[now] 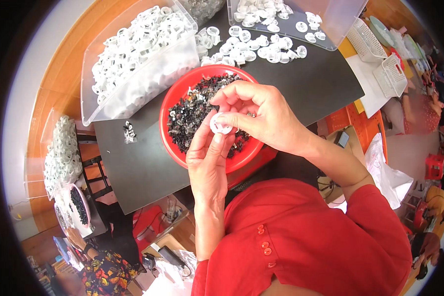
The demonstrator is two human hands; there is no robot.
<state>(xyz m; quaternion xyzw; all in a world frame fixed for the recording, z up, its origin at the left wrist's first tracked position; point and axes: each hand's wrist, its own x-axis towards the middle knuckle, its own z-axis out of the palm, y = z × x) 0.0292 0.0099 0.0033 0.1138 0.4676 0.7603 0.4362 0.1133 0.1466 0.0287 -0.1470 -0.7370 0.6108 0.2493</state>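
Observation:
Over a red basin [166, 140], both my hands come together on one small round white plastic part [221, 124]. My left hand [208, 158] pinches it from below between thumb and fingertips. From the right, my right hand [259, 114] has its thumb pressed on the upper edge of the part, its fingers curled behind. Whether the right fingers hold a second small piece is hidden. Many tiny black, clear and metallic pieces [185, 129] fill the basin beneath my hands.
A translucent bin [87, 101] heaped with white parts stands left on the dark table [133, 172]. Loose white parts [237, 48] lie behind the basin, near another clear bin [330, 32]. A small cluster [129, 133] lies left. A co-worker's floral sleeve [106, 271] shows lower left.

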